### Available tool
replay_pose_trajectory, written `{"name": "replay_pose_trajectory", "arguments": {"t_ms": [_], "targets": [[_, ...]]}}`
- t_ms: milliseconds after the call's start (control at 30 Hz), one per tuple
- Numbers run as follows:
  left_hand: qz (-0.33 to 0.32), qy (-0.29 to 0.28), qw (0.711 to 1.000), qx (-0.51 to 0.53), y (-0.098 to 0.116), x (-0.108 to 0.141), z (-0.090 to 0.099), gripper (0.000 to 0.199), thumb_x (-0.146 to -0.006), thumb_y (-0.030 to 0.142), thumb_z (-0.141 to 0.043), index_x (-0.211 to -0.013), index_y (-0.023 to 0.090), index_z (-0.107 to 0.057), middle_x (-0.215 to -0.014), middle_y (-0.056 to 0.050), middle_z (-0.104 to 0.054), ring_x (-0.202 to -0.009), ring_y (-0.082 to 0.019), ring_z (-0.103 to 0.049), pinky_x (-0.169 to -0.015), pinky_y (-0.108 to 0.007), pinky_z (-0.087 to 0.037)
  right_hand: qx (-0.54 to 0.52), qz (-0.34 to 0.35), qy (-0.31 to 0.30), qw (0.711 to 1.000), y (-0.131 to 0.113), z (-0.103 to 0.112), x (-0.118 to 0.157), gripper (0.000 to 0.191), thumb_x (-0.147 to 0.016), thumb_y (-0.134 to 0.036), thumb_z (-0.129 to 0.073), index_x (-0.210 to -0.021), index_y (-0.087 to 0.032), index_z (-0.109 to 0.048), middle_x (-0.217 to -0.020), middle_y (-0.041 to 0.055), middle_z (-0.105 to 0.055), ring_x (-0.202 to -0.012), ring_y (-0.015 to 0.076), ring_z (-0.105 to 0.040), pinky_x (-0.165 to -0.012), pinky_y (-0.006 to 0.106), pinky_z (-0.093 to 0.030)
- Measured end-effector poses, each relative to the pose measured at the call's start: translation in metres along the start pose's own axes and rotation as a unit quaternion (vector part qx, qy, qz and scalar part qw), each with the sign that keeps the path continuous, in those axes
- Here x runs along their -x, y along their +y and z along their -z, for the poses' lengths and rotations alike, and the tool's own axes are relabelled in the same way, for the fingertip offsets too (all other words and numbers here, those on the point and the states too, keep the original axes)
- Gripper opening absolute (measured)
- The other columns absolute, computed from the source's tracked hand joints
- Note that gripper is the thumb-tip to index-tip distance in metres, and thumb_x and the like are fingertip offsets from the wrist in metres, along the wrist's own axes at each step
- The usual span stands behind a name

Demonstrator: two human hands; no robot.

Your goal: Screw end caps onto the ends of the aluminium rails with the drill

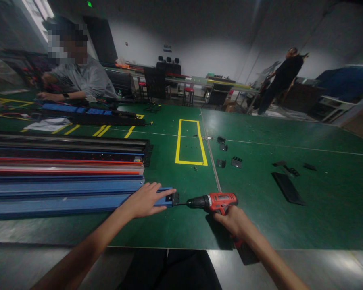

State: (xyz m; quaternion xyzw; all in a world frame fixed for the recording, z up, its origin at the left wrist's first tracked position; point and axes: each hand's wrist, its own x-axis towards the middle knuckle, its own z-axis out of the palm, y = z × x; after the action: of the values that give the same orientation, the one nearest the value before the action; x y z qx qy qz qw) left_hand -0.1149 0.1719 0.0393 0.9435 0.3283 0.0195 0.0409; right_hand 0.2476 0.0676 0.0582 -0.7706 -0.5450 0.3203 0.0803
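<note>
My right hand (234,220) is wrapped round the grip of a red and black power drill (219,201), which lies level and points left. The tip of its bit meets a black end piece (176,199) on the end of a long blue rail (109,202). Across the top of that rail near its end rests my left hand (147,199), fingers spread, with the index finger reaching towards the end piece. The exact spot where the bit touches is too small to make out.
Beside the blue rail lie orange-edged (78,166) and black rails (78,141). Small black brackets (236,162) and a flat black piece (287,187) lie to the right. Yellow tape (177,149) marks the green table (290,225). One person sits at back left; another stands at back right.
</note>
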Motion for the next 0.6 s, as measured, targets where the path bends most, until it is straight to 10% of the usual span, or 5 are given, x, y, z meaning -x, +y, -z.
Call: {"name": "replay_pose_trajectory", "arguments": {"t_ms": [600], "targets": [[-0.003, 0.007, 1.0, -0.005, -0.0006, 0.0002, -0.0014, 0.067, -0.101, 0.055, -0.054, -0.162, 0.043, -0.028, -0.12, -0.01, -0.059, -0.101, -0.029, -0.058, -0.084, -0.038, -0.042, 0.007, -0.013, -0.003, 1.0, -0.0033, 0.0016, 0.0027, 0.023, -0.082, -0.038, -0.066, -0.068, -0.021, -0.058, -0.065, 0.0026, -0.067, -0.059, 0.0161, -0.06, -0.056, 0.027, -0.04]]}}
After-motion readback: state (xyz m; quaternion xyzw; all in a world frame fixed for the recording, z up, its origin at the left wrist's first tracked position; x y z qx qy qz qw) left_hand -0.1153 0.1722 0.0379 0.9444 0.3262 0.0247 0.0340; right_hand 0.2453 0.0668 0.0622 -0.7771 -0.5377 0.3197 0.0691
